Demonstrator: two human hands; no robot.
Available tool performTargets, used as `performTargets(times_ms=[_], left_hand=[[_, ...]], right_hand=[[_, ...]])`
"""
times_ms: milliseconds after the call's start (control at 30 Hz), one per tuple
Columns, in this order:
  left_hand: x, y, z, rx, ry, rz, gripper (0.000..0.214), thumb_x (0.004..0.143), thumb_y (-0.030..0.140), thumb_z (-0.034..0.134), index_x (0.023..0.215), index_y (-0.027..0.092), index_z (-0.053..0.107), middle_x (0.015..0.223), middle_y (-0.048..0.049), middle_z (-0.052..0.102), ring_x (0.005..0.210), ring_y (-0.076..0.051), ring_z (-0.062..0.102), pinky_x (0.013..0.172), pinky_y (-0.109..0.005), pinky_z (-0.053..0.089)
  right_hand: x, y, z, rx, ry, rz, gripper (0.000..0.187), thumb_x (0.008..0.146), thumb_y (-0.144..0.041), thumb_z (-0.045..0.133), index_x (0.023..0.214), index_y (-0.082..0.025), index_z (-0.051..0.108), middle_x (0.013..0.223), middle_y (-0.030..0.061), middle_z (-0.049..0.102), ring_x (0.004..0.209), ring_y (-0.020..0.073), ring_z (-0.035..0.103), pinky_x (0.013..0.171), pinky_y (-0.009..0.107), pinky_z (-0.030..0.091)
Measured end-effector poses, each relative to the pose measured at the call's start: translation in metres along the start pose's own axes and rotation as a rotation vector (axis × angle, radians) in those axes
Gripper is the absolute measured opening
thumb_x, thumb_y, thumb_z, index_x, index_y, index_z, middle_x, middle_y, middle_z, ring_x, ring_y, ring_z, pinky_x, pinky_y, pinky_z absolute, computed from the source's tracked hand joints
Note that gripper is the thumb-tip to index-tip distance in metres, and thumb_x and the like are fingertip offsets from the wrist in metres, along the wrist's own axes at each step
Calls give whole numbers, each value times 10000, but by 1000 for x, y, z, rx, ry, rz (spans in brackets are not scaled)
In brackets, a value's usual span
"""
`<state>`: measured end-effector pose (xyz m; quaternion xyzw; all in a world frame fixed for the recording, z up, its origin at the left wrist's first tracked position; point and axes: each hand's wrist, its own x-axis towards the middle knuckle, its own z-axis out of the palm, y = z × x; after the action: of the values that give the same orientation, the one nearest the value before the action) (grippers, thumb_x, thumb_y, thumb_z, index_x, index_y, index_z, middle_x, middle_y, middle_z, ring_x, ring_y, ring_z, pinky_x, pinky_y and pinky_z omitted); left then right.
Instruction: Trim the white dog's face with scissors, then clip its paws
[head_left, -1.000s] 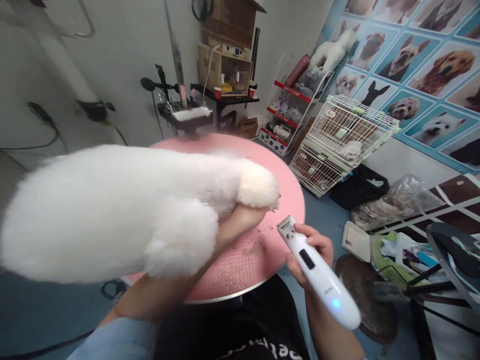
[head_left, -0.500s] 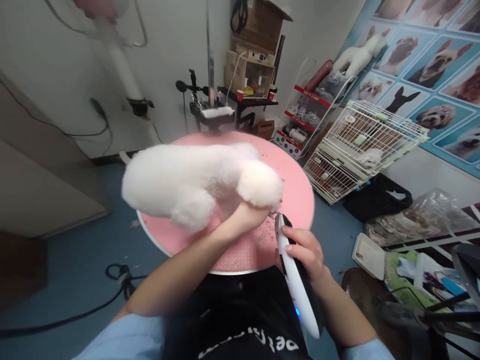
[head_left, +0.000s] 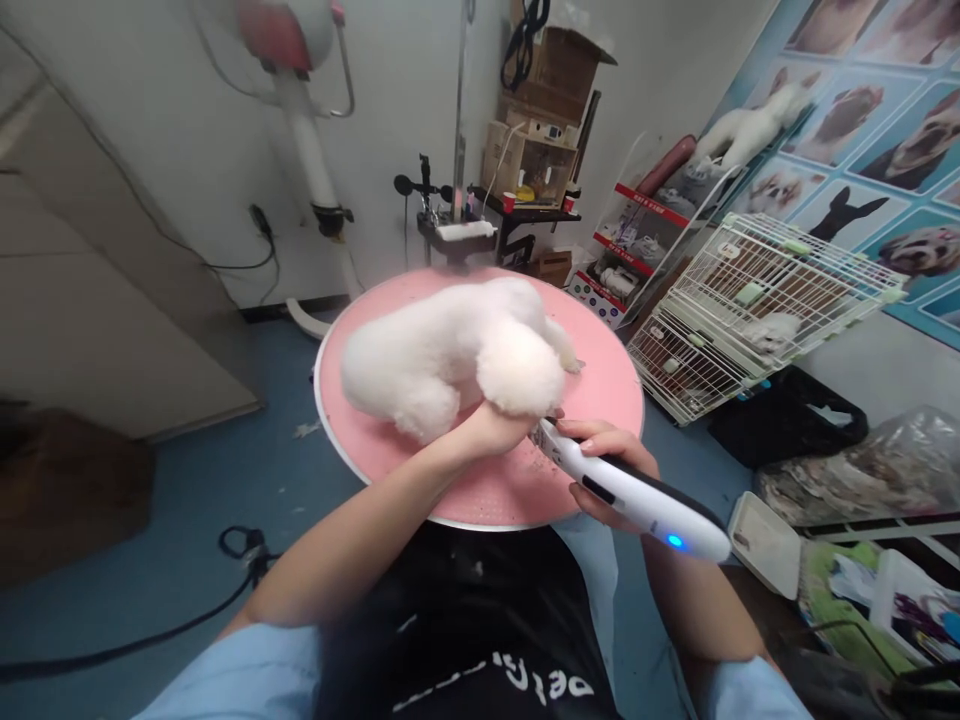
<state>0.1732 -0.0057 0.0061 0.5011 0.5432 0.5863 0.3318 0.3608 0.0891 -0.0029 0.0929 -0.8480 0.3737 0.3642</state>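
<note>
Clippers (head_left: 645,500) gripped mid-body in right hand (head_left: 622,446), probably for blade control, cutting end just beside left hand (head_left: 499,430). Left hand curled closed beneath white dog's (head_left: 409,350) round puff (head_left: 520,368), seemingly for steadiness. Dog on pink desk (head_left: 606,385), likely for easy reach.

left hand (head_left: 504,430) partly hidden, seemingly by dog's head (head_left: 521,368) | posters (head_left: 838,130) cut off

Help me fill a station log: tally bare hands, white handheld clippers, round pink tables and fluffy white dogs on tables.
Bare hands (left hand, right hand): 2
White handheld clippers: 1
Round pink tables: 1
Fluffy white dogs on tables: 1
Total: 5
</note>
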Motion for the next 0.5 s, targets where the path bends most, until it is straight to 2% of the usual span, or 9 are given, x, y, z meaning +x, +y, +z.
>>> performTargets(times_ms=[100,167,233,300,333,400,433,500], left_hand=[[1,0,-5,-19,9,-26,261,819,413,584,736,179,664,843,-53,715,884,-199,634,866,-333,533],[2,4,-7,-17,65,-49,237,819,387,594,750,171,664,856,-66,701,879,-205,624,861,-344,526],[3,10,-7,-19,95,-69,185,810,324,602,772,158,674,878,-81,692,876,-203,620,864,-339,516],[4,18,-6,-65,72,-106,163,798,277,593,757,141,672,850,-89,685,839,-193,627,824,-318,517],[5,22,-5,-97,62,-129,166,795,271,589,737,136,667,819,-87,679,806,-187,630,778,-303,517],[7,29,-3,-144,80,-166,187,799,281,587,718,129,660,771,-77,667,728,-168,616,671,-272,494],[8,32,-2,-150,111,-179,196,802,288,592,713,126,657,750,-70,661,681,-152,595,618,-257,467],[10,33,-2,-159,190,-204,197,803,288,608,701,123,642,700,-52,640,590,-111,527,543,-234,398]], right_hand=[[19,3,-9,116,-105,25,449,820,-166,719,1227,-299,583,1325,83,671,1248,238,643,1015,436,561],[29,5,-12,166,-135,42,418,830,-180,724,1211,-299,601,1328,76,674,1251,239,643,1030,450,555],[33,6,-12,197,-166,77,392,832,-218,739,1195,-293,613,1330,76,677,1248,247,646,1039,470,551],[27,4,-8,247,-176,98,376,832,-279,748,1182,-278,610,1292,88,696,1209,258,669,998,474,576],[22,2,-4,280,-140,97,374,839,-314,740,1182,-272,597,1252,95,711,1167,261,692,947,463,602],[6,-4,6,306,29,79,367,860,-356,707,1185,-271,559,1192,100,720,1086,257,723,844,429,637],[-2,-7,11,260,145,63,359,864,-344,695,1182,-274,545,1205,102,707,1078,254,722,823,415,640],[-17,-12,22,59,296,28,384,830,-238,710,1170,-280,536,1286,102,660,1147,253,687,862,408,628]])
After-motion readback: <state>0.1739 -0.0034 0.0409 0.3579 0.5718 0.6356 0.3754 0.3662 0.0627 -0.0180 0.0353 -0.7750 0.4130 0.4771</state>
